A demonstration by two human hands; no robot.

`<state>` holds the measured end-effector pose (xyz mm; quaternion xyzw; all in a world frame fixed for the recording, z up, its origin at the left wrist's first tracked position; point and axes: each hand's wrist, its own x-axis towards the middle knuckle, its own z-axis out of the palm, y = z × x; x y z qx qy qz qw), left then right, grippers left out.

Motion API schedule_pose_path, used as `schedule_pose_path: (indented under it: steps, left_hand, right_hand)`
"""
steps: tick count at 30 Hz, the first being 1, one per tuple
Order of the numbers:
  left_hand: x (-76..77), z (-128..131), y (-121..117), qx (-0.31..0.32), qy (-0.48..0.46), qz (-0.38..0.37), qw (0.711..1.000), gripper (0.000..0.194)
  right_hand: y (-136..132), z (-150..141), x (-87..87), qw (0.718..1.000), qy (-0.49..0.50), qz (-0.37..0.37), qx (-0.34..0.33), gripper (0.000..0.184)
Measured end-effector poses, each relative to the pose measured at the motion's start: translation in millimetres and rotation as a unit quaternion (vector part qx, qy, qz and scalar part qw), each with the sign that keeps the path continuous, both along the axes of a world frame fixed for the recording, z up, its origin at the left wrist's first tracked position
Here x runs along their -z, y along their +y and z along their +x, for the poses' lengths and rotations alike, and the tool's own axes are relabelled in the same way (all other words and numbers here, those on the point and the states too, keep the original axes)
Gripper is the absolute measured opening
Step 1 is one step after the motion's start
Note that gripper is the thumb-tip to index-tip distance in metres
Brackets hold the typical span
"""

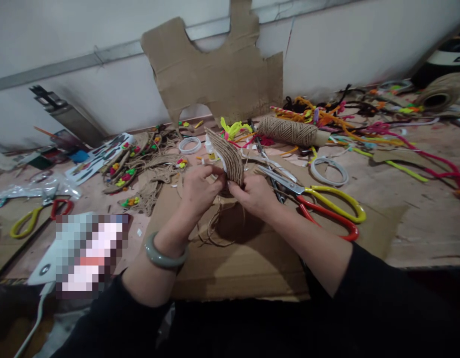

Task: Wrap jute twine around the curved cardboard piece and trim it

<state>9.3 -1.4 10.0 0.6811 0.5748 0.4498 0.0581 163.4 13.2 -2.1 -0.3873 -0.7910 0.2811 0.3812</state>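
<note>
A curved piece covered in rows of jute twine (230, 158) stands raised between my hands, with a pale edge on its left side. My left hand (202, 191) pinches its lower left part, fingers bent together. On the other side, my right hand (252, 194) grips the lower right part, thumb near the left fingertips. Loose twine (215, 226) hangs from below the piece onto a cardboard sheet (244, 273). Scissors (322, 204) with one yellow and one red handle lie just right of my right hand. A small white glue bottle (210, 149) stands behind my left hand.
Twine pieces with coloured knots (129, 164) lie at left. A jute twine roll (289, 132), tape rolls (329, 171) and tangled coloured cords (326, 112) lie at back and right. Cut cardboard (218, 74) leans on the wall. More scissors (41, 216) and a white power strip (50, 258) are at left.
</note>
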Motion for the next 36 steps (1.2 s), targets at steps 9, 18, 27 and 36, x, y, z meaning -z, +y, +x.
schedule_pose_path:
  steps: [9, 18, 27, 36]
  left_hand:
    - [-2.1, -0.7, 1.0, 0.036, 0.002, 0.036, 0.999, 0.008]
    - [-6.9, -1.0, 0.0, 0.044, -0.058, -0.011, 0.997, 0.011]
    - [-0.8, -1.1, 1.1, 0.032, -0.013, 0.021, 0.999, 0.007]
    - [4.0, 1.3, 1.2, -0.020, 0.045, 0.033, 0.998, 0.007]
  right_hand:
    - [1.4, 0.4, -1.1, 0.997, 0.067, -0.045, -0.021, 0.026]
    - [8.0, -1.5, 5.3, 0.985, 0.114, -0.125, -0.019, 0.021]
    - [6.7, 1.5, 2.4, 0.995, 0.065, -0.080, 0.000, 0.025]
    - [0.9, -1.0, 2.7, 0.999, -0.033, 0.026, 0.033, 0.021]
